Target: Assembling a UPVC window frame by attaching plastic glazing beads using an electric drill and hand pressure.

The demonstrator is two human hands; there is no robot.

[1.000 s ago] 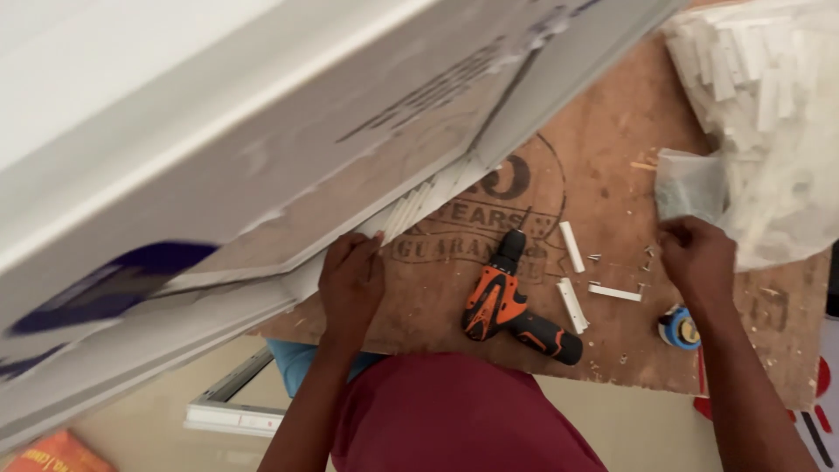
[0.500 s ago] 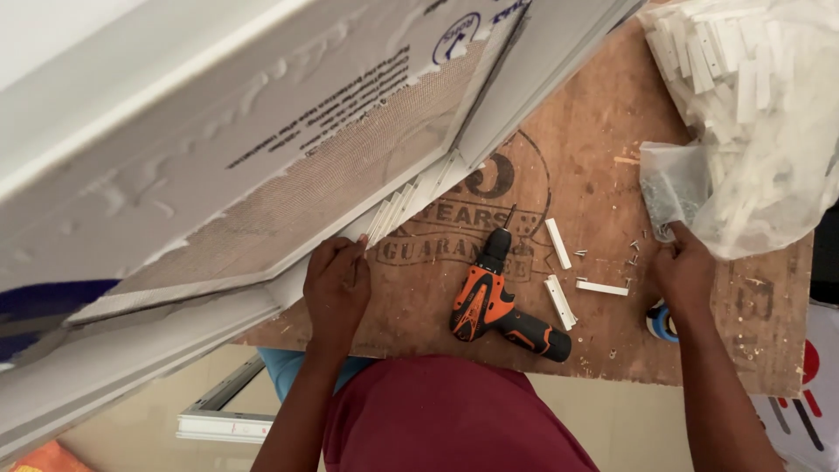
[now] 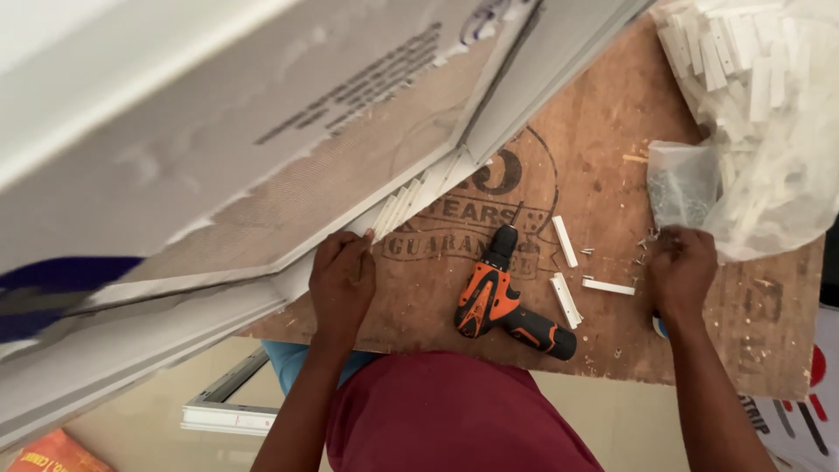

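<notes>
The left hand (image 3: 341, 284) holds the edge of the white frame (image 3: 262, 297) at the desk's (image 3: 612, 175) left side, its grip closed on it. The right hand (image 3: 682, 271) reaches into loose screws (image 3: 645, 246) near the small clear bag (image 3: 682, 183); I cannot tell its grip. The step looks like picking a screw; next needs the orange drill (image 3: 502, 301), at the near edge.

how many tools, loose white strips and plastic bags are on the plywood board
cordless drill: 1
loose white strips lying apart near the drill: 3
clear plastic bags: 2, a big one of white pieces, a small one of screws
total: 6
right hand is at the scattered screws; left hand touches the white frame.
</notes>
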